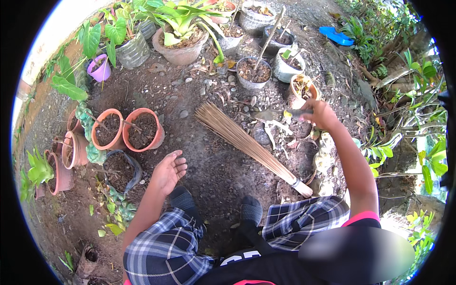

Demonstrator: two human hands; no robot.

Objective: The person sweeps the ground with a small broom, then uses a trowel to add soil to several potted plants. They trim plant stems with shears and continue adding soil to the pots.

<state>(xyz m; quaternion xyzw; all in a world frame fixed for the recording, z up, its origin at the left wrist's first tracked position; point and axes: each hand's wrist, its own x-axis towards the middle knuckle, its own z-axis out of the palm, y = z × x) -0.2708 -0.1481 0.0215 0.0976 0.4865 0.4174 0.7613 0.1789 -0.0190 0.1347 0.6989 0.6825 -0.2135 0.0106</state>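
My right hand (320,114) grips the dark handle of a small garden trowel (264,115), its blade pointing left, low over the soil. Just above that hand stands a small orange pot (297,98) with dry leaves in it. Pale-handled pruning shears (273,129) lie on the ground by the trowel blade. My left hand (169,172) holds nothing, its fingers loosely curled above the bare soil in front of my knee. A stick broom (245,146) lies slantwise on the ground between my hands. Nearest to my left hand are a soil-filled orange pot (159,137) and a black planter bag (133,171).
Several potted plants stand along the far side, among them a wide clay pot (181,53) and a grey pot with a stick (253,82). More orange pots (69,149) line the left. A blue plastic object (336,36) lies at the far right beside shrubs (363,42).
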